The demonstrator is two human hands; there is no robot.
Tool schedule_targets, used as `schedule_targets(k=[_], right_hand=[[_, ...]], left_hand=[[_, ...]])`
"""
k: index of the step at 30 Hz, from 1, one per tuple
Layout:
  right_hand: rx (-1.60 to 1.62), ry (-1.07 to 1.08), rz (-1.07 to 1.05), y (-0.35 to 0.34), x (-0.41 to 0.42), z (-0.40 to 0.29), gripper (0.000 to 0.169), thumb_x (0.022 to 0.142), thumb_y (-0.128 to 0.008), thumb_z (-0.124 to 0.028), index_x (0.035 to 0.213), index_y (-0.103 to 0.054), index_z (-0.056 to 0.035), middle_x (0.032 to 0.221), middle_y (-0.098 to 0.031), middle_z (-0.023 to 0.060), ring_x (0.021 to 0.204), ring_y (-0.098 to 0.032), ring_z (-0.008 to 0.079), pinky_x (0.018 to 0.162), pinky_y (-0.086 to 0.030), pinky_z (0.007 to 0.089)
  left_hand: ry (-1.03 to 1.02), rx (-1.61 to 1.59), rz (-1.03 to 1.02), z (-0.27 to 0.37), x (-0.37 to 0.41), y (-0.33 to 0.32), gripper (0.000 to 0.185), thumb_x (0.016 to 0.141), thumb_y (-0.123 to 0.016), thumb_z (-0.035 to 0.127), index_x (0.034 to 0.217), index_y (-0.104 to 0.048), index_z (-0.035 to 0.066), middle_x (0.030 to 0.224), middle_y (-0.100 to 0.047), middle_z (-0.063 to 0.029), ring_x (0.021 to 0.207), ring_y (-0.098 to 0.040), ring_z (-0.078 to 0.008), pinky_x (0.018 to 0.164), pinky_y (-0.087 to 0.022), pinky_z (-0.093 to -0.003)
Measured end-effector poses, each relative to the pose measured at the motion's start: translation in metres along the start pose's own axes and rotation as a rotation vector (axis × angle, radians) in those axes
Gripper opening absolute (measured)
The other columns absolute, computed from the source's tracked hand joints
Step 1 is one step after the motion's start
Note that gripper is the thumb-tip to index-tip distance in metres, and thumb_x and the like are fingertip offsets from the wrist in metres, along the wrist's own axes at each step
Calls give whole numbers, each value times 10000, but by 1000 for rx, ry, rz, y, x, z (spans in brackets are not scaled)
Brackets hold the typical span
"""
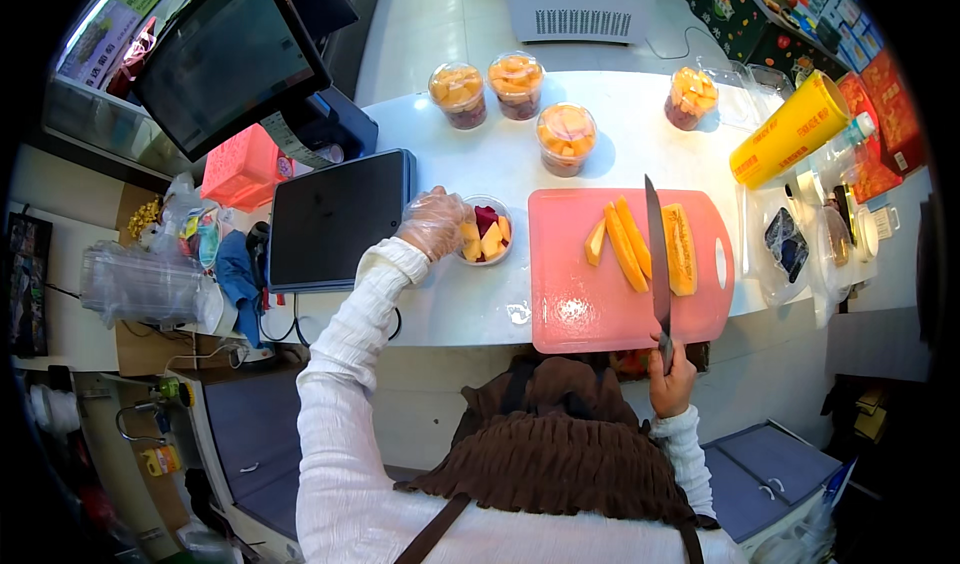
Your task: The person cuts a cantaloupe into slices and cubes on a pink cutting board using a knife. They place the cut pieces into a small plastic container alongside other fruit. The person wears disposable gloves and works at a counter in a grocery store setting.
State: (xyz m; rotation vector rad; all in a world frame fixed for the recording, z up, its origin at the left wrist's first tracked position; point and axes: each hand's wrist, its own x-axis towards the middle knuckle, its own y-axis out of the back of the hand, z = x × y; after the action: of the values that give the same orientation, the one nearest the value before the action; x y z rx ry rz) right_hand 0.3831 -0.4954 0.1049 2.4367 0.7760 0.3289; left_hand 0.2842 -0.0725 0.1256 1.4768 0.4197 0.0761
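My left hand, in a clear plastic glove, is at the left rim of a clear plastic cup. Orange melon chunks and dark red fruit pieces fill that cup. Whether the fingers grip anything is hidden. My bare right hand grips the handle of a long kitchen knife. Its blade lies over a pink cutting board, along the left side of a thick melon wedge. Several narrower melon strips lie left of the blade.
Filled, lidded fruit cups stand at the back, with another fruit cup farther right. A black-topped device and a monitor occupy the left. On the right are a yellow roll, a plastic bottle and red boxes.
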Motion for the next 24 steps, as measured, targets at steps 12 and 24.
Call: schedule_targets(k=[12, 24], right_hand=[[5, 35, 9, -5, 0, -7, 210, 910, -601, -109, 1100, -614, -22, 834, -657, 192, 744, -672, 349, 645, -509, 358], [26, 49, 19, -4, -5, -1, 232, 906, -607, -114, 1119, -610, -20, 862, -664, 194, 778, -680, 353, 672, -518, 364]], left_hand=[[-43, -142, 43, -17, -14, -6, 203, 698, -822, 136, 879, -736, 103, 920, -705, -68, 934, -560, -248, 807, -483, -360], [-79, 88, -36, -4, -18, 7, 185, 758, -726, 100, 942, -735, 116, 969, -656, -98, 988, -538, -276, 846, -453, -387]])
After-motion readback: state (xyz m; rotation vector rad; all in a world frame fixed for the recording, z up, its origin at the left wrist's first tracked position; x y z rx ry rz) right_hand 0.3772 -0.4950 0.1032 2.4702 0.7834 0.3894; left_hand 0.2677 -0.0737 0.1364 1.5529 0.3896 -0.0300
